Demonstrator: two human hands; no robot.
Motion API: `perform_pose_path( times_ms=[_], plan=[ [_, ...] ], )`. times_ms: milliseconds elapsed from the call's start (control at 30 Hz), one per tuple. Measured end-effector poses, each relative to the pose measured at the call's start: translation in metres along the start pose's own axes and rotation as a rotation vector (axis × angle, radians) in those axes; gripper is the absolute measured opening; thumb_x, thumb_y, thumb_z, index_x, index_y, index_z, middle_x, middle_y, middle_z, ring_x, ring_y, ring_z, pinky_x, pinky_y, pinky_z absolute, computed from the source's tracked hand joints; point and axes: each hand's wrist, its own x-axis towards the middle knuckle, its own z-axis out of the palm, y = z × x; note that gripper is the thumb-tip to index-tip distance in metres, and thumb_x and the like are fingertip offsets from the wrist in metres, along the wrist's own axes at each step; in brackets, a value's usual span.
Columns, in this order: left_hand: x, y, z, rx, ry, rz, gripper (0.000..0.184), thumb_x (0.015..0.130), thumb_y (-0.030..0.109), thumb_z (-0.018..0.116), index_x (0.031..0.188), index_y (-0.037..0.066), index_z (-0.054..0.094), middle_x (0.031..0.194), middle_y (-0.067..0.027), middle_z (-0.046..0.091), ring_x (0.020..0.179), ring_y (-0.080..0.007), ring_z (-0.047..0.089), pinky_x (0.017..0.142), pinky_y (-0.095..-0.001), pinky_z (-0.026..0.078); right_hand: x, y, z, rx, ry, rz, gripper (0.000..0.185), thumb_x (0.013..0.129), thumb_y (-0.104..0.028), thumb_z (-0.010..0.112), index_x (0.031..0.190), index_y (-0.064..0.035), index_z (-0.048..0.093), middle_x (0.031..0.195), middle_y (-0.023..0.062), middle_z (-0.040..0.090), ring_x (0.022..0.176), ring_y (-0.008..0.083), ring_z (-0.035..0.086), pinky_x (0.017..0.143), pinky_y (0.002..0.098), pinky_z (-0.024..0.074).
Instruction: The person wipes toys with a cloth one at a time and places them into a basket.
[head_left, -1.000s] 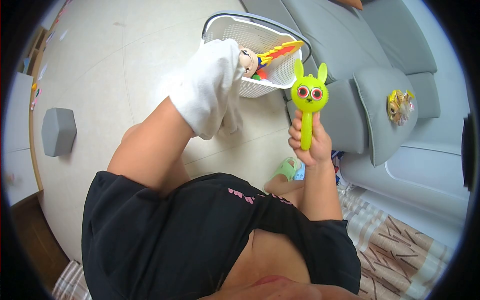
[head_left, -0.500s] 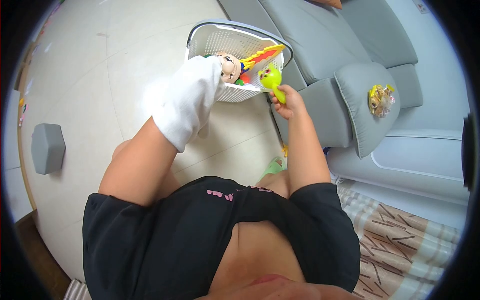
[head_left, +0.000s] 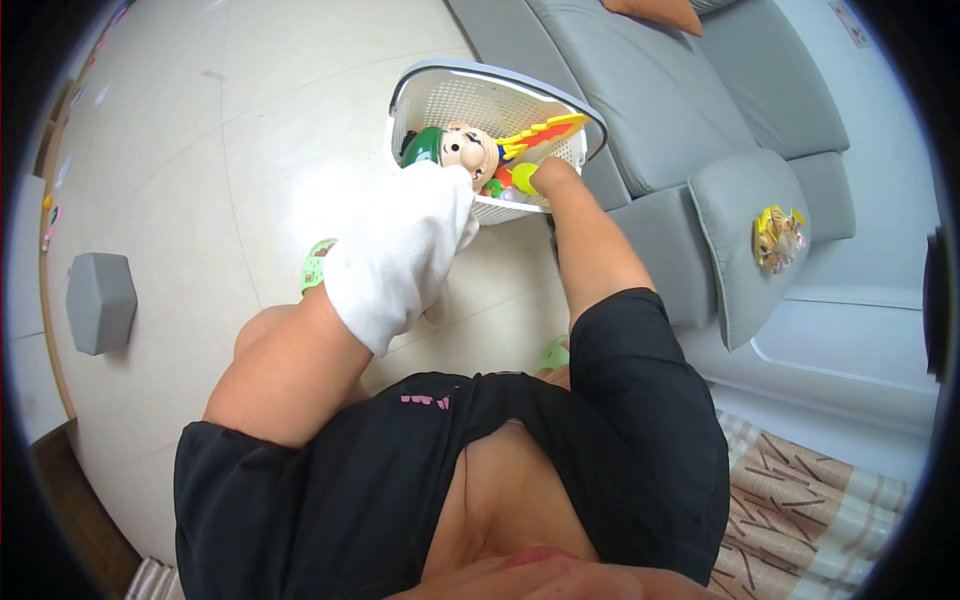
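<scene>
A white cloth (head_left: 395, 255) covers my left hand, hiding its fingers, beside the front rim of the white basket (head_left: 500, 212). My right hand (head_left: 555, 179) is inside the basket's right end, closed on the yellow-green toy (head_left: 525, 178); its round part shows and its handle is hidden. In the basket lie a doll head with a green cap (head_left: 466, 150), a yellow and red toy (head_left: 545, 133) and small red and green pieces (head_left: 500, 183). The cloth overlaps the doll head's lower edge in view.
A grey sofa (head_left: 640, 90) stands right of the basket. On its grey cushion (head_left: 735, 270) lies a clear and yellow packet (head_left: 778, 240). A grey hexagonal stool (head_left: 101, 303) is on the floor at the left. Green sandals (head_left: 316, 262) show near the person's legs.
My right hand has lowered the yellow-green toy from above the floor beside the basket into the basket. The cloth-covered left hand has shifted slightly down in view, uncovering more of the green-capped doll head.
</scene>
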Motion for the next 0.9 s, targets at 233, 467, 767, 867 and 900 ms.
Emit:
perform_pose_path(
  times_ms=[233, 467, 767, 867, 900],
  plan=[
    [0.007, -0.012, 0.009, -0.24, 0.01, 0.01, 0.005, 0.08, 0.002, 0.056, 0.083, 0.001, 0.052, 0.076, -0.0196, 0.055, 0.073, -0.0345, 0.055, 0.065, -0.0381, 0.046, -0.016, 0.0, -0.014, 0.259, 0.348, -0.175, 0.034, 0.085, -0.03, 0.058, 0.113, -0.0105, 0.065, 0.115, 0.0125, 0.064, 0.109, 0.0287, 0.06, 0.091, 0.0398, 0.048],
    [0.019, 0.014, -0.008, -0.406, -0.11, -0.205, 0.007, 0.078, 0.004, 0.058, 0.082, 0.0, 0.053, 0.077, -0.0192, 0.057, 0.076, -0.0353, 0.056, 0.067, -0.0396, 0.046, -0.266, -0.008, -0.145, 0.452, 0.933, -1.416, 0.029, 0.061, 0.005, 0.06, 0.087, -0.0075, 0.066, 0.091, 0.0084, 0.067, 0.078, 0.0282, 0.064, 0.066, 0.0349, 0.0506],
    [0.01, 0.015, 0.041, -0.113, -0.037, -0.077, 0.033, 0.062, 0.004, 0.076, 0.084, 0.0, 0.053, 0.082, -0.0208, 0.058, 0.079, -0.0394, 0.056, 0.07, -0.0403, 0.048, -0.433, 0.046, -0.151, 0.716, 0.98, -1.236, 0.015, 0.09, -0.017, 0.05, 0.101, -0.0166, 0.06, 0.108, 0.0022, 0.061, 0.088, 0.0271, 0.06, 0.061, 0.0463, 0.0464],
    [0.002, 0.022, 0.039, 0.115, 0.018, 0.084, 0.036, 0.061, 0.011, 0.078, 0.084, -0.001, 0.053, 0.079, -0.0194, 0.057, 0.078, -0.0358, 0.057, 0.071, -0.037, 0.049, -0.431, 0.023, -0.129, 0.795, 1.023, -1.273, 0.012, 0.088, -0.016, 0.053, 0.097, -0.0145, 0.061, 0.101, 0.0028, 0.061, 0.082, 0.0254, 0.059, 0.059, 0.0432, 0.0456],
    [0.0, 0.02, 0.037, 0.19, 0.043, 0.124, 0.035, 0.063, 0.013, 0.077, 0.084, -0.001, 0.053, 0.077, -0.0188, 0.056, 0.078, -0.0347, 0.057, 0.072, -0.0359, 0.049, -0.432, 0.006, -0.126, 0.824, 1.039, -1.289, 0.011, 0.088, -0.016, 0.054, 0.096, -0.0138, 0.062, 0.099, 0.003, 0.061, 0.081, 0.0249, 0.059, 0.058, 0.0422, 0.0454]
  ],
)
